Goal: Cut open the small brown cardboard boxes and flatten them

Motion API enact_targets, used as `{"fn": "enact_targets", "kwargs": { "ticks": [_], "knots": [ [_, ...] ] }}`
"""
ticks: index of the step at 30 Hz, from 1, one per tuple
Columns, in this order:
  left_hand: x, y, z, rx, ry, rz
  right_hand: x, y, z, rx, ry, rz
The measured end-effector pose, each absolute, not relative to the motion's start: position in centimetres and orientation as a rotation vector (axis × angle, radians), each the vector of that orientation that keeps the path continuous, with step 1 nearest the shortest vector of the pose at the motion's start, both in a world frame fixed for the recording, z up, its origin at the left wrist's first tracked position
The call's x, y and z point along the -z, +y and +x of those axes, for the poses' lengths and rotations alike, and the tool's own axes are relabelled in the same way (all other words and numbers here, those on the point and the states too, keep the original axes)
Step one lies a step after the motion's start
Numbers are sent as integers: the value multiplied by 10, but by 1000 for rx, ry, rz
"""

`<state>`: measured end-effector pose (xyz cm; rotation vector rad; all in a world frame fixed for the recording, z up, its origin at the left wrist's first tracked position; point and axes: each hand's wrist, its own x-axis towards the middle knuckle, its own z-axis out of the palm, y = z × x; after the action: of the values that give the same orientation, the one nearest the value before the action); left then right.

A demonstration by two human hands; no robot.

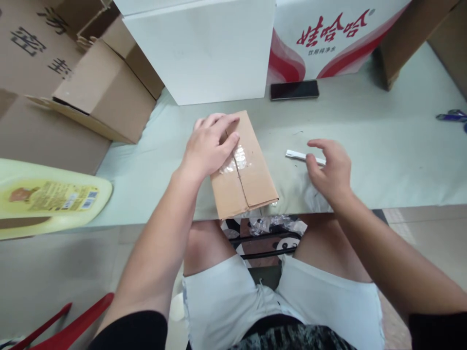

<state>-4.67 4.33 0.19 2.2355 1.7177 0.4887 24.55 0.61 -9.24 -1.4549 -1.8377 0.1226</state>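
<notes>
Cardboard box lies flat at the near edge of the table, centre, its near end jutting slightly past the rim. Its 2 top flaps meet at a seam with crinkled clear tape over it. The left hand rests spread and flat on the far half of the box, fingertips on the seam, gripping nothing. The right hand hovers loosely curled and unclenched to the right, its fingertips at a slim white strip; whether they touch it I cannot tell. Judging by this, the box is being steadied while the strip is reached for. Lifting so flat a piece calls for a fine pinch. A phone lies farther back.
</notes>
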Motion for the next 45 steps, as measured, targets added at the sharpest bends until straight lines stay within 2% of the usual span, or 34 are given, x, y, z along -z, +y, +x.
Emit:
{"fn": "enact_targets", "kwargs": {
  "ticks": [3, 6, 11, 15, 22, 26, 31, 45],
  "knots": [
    [-3, 39, -48, -454, 1750, 2235, 107, 21, 270, -96, -1969, -1881],
    [-10, 42, -45, -345, 1803, 2219, 113, 23, 282, -129, -2147, -2015],
    [-25, 65, -34, -108, 1891, 2067, 97, 13, 281, -73, -2039, -1733],
    [-27, 80, -16, -94, 2035, 2053, 62, 1, 262, -20, -1742, -1447],
    [-17, 84, -9, -150, 2033, 2100, 3, -26, 206, -233, -1493, -853],
    [-13, 88, -14, -208, 2001, 2094, -11, -38, 171, -332, -1713, -865],
    [-9, 93, -17, -350, 1946, 2062, -2, -46, 135, -397, -1774, -973],
    [-9, 91, -17, -353, 1951, 2082, 12, -44, 123, -308, -1779, -1134]
  ]
}}
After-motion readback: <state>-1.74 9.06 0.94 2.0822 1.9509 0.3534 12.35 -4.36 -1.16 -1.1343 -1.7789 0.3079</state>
